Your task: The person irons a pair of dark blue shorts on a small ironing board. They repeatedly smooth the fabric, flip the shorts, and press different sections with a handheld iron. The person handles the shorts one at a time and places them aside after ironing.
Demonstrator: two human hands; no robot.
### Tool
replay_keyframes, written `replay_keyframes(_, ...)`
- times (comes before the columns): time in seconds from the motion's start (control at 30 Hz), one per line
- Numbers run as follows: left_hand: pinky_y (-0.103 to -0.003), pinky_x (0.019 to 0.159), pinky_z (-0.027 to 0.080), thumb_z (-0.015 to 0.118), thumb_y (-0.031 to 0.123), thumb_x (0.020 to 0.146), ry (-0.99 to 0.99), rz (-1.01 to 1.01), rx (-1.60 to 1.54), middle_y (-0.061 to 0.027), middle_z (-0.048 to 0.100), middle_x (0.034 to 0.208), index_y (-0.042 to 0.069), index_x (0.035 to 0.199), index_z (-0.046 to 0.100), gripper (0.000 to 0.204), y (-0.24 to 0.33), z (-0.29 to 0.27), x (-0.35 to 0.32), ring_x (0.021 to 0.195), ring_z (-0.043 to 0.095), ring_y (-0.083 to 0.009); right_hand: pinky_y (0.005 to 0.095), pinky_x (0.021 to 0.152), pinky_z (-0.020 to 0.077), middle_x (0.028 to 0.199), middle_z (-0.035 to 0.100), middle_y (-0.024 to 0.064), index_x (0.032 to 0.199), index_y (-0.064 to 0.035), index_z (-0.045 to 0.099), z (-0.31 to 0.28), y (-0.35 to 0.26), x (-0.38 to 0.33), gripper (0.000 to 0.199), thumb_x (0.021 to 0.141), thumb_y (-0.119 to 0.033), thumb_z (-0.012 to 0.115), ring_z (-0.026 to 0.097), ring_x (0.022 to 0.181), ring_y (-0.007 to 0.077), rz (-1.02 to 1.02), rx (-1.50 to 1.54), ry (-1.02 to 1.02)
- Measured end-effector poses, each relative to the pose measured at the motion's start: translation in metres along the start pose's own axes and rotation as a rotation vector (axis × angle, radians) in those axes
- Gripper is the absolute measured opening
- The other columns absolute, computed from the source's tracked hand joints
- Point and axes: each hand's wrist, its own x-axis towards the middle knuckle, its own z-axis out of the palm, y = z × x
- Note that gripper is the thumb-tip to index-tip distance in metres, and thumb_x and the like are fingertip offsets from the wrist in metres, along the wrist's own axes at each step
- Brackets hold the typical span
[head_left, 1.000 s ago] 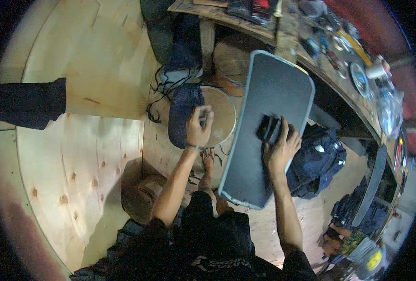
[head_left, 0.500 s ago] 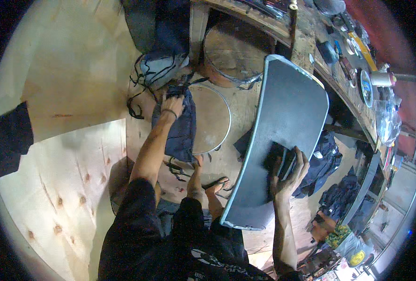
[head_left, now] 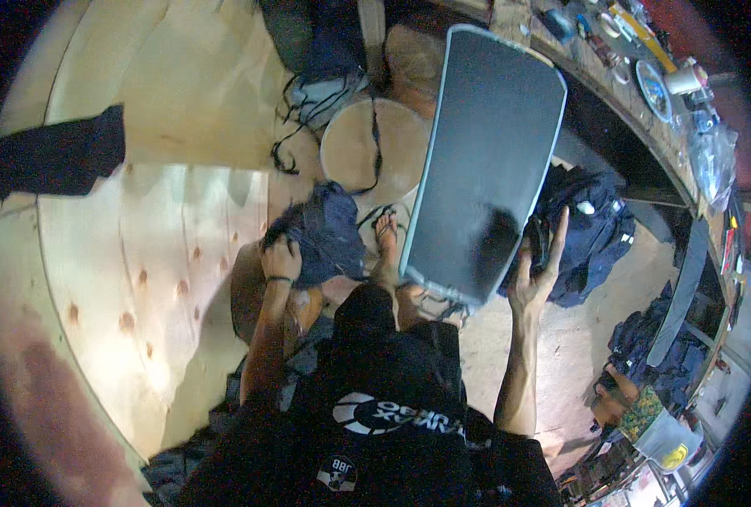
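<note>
My left hand [head_left: 281, 258] grips a bunched dark blue cloth [head_left: 329, 232] low in front of me, above a brown wooden stump. My right hand [head_left: 534, 275] is raised at the right edge of a long dark grey board [head_left: 485, 144] with a pale blue rim. It holds a small black block [head_left: 537, 237] just off that edge, with one finger pointing up. The board leans from near my knees up to the workbench. My bare foot [head_left: 385, 241] rests between the cloth and the board.
A round wooden stool top [head_left: 367, 148] with black cords stands beyond the cloth. A cluttered wooden workbench [head_left: 637, 93] runs along the upper right. Dark blue clothing [head_left: 599, 232] lies on the floor right of the board. Curved plywood panels [head_left: 164, 245] fill the left.
My left hand has pulled the dark cloth off the round stool, down toward me. My right hand has slid the black block off the board's face to its right edge.
</note>
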Motion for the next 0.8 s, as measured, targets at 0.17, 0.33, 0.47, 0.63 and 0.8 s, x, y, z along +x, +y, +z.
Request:
replay_keyframes(0.17, -0.061, 0.094, 0.055, 0.06, 0.029, 0.1, 0.195, 0.462, 0.045, -0.0234, 0.077, 0.098, 0.009, 0.12, 0.074, 0.032, -0.01, -0.045, -0.048, 0.093, 0.073, -0.0474, 0.045, 0.106, 0.0536, 0.146, 0.063, 0.0236, 0.156, -0.0092, 0.056, -0.079, 0.026, -0.108, 0.07, 0.089, 0.007, 0.064, 0.064, 0.128, 0.0374, -0.083, -0.274, -0.248)
replay_keyframes(0.33, -0.058, 0.09, 0.051, 0.061, 0.026, 0.096, -0.394, 1.0, 0.091, -0.0119, 0.078, 0.094, 0.01, 0.102, 0.071, 0.02, 0.078, -0.09, -0.157, 0.099, 0.075, -0.033, 0.0468, 0.108, 0.0511, 0.133, 0.06, 0.0218, 0.128, -0.0077, 0.075, -0.095, 0.015, -0.183, 0.053, 0.078, 0.008, 0.069, 0.061, 0.127, 0.0423, 0.147, -0.263, -0.744)
replay_keyframes(0.47, -0.052, 0.103, 0.042, 0.062, 0.026, 0.096, -0.563, 1.243, 0.106, -0.0094, 0.078, 0.09, 0.013, 0.098, 0.074, 0.018, 0.118, -0.094, -0.23, 0.092, 0.076, -0.0283, 0.0544, 0.112, 0.0484, 0.154, 0.044, 0.0211, 0.154, -0.0288, 0.059, -0.063, 0.018, -0.217, 0.069, 0.091, -0.003, 0.065, 0.055, 0.135, 0.0447, -0.271, -0.522, -0.874)
replay_keyframes(0.63, -0.055, 0.117, 0.038, 0.063, 0.025, 0.09, -0.272, 1.323, -0.127, -0.0096, 0.078, 0.089, 0.008, 0.088, 0.078, 0.022, 0.128, -0.094, -0.206, 0.1, 0.071, -0.0259, 0.0626, 0.112, 0.0469, 0.154, 0.044, 0.0223, 0.151, -0.0323, 0.063, -0.054, 0.082, -0.189, 0.056, 0.099, -0.011, 0.06, 0.054, 0.134, 0.0457, -0.089, -1.035, -0.944)
replay_keyframes(0.8, -0.069, 0.129, 0.019, 0.076, 0.038, 0.087, 0.134, 1.272, -0.204, -0.0069, 0.081, 0.096, 0.015, 0.102, 0.084, 0.029, 0.139, -0.085, -0.12, 0.118, 0.07, -0.0234, 0.0553, 0.106, 0.0502, 0.137, 0.056, 0.0233, 0.131, -0.011, 0.073, -0.094, 0.123, -0.15, 0.046, 0.093, -0.036, 0.084, 0.059, 0.128, 0.0444, -0.059, -0.583, -0.586)
